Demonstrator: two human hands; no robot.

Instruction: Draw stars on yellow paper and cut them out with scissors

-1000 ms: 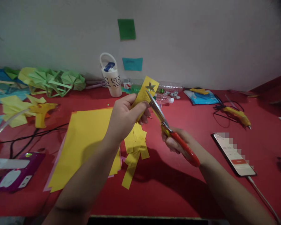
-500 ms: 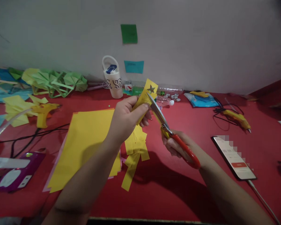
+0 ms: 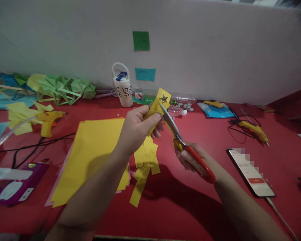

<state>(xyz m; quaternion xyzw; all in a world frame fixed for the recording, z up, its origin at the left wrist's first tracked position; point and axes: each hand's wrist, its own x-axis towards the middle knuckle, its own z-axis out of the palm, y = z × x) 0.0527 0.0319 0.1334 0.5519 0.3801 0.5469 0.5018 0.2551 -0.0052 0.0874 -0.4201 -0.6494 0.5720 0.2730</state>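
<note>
My left hand (image 3: 137, 129) is closed on a yellow paper strip (image 3: 158, 103) with a star-shaped hole near its top, holding it up over the red table (image 3: 205, 207). My right hand (image 3: 190, 157) grips red-handled scissors (image 3: 183, 145), whose blades point up-left into the strip's right edge. Below the hands lie yellow paper offcuts (image 3: 144, 160) beside a stack of yellow sheets (image 3: 95, 150).
A phone (image 3: 251, 172) on a cable lies at the right. A yellow glue gun (image 3: 254, 129) sits behind it, another glue gun (image 3: 47, 118) at the left. A white bottle (image 3: 122, 88), plastic bottles and green folded paper (image 3: 62, 88) line the wall. A purple device (image 3: 17, 187) sits front left.
Both hands and the strip kept nearly the same pose; the view tilted slightly, so everything sits a little lower in the picture.
</note>
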